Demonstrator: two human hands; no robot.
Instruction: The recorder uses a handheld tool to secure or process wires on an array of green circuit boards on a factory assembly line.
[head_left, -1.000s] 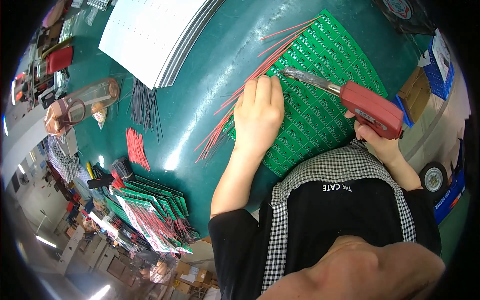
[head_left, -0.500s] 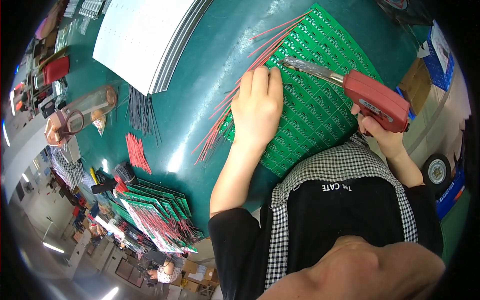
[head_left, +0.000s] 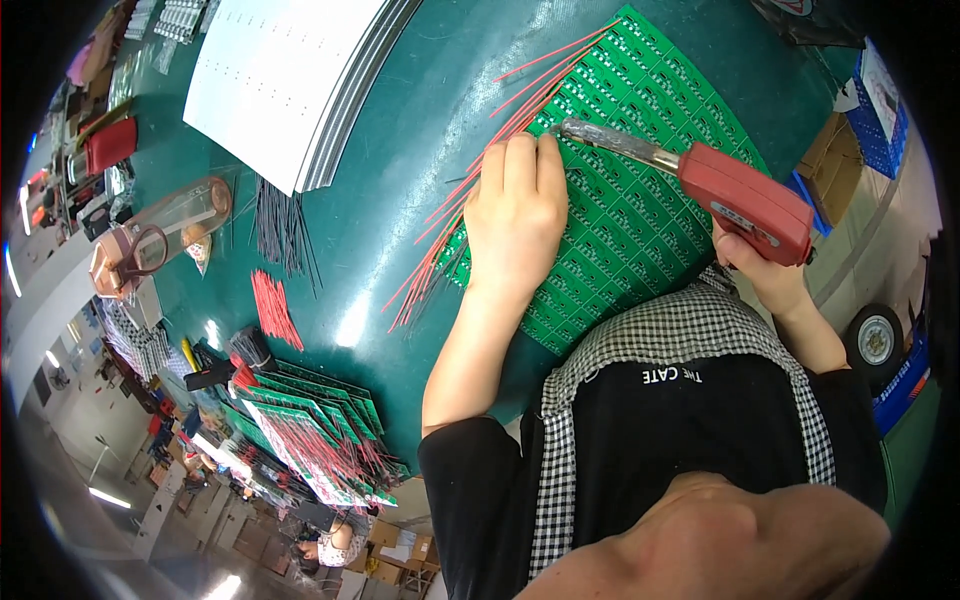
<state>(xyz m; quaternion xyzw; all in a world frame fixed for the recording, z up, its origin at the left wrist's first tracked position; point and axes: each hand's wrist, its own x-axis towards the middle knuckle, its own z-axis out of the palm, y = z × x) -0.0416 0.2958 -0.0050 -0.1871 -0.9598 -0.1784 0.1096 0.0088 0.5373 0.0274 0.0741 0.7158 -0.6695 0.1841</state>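
Observation:
A green sheet of small circuit boards [head_left: 640, 130] lies tilted on the table in front of me. Red wires [head_left: 540, 100] run along its left edge, with several black ones among them lower down. My left hand [head_left: 518, 215] rests over that edge, fingers bent and close together; a thin dark wire sticks out on its left side, though the fingertips' grip is partly hidden. In my right hand [head_left: 755, 258] is a red soldering gun [head_left: 745, 200], held by its handle. Its tip meets or hovers just over the board beside my left fingertips; actual contact cannot be made out.
Loose black wires [head_left: 285, 230] and a red wire bundle [head_left: 275, 308] lie left on the green table [head_left: 380, 250]. Wired boards [head_left: 320, 430] are stacked nearer me. A white panel stack [head_left: 280, 80] is at the far left, a brown transparent container [head_left: 165, 235] below it.
The soldering gun and my right hand have shifted slightly left, the tip coming closer to my left fingertips. A dark wire end now shows left of my left hand, which has barely moved.

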